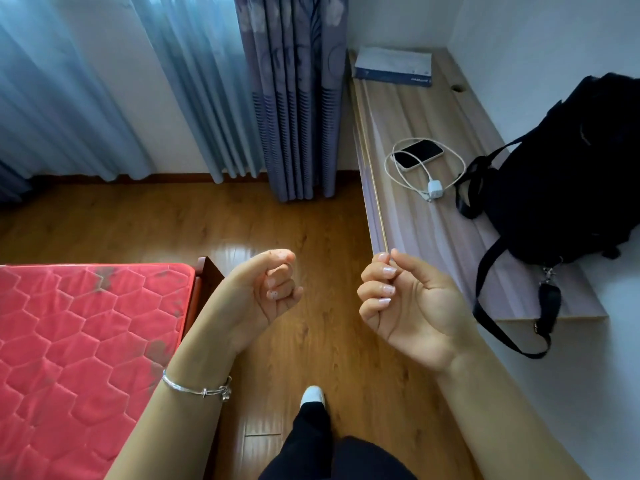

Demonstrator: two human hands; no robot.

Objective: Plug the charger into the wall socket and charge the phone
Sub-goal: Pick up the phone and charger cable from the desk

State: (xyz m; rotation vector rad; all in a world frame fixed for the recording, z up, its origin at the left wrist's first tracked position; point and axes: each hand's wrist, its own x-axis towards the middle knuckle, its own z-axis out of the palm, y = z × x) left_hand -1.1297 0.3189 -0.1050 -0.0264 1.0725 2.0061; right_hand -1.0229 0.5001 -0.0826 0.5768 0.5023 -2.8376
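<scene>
Both hands are raised over the floor, empty — left hand loosely curled, right hand half-open; phone and charger lie on the counter.

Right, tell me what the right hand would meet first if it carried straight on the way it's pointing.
The right hand, empty with fingers curled, points up and forward toward the desk. It would probably meet the desk's near front edge first, well before the charger and phone. Depth is uncertain.
</scene>
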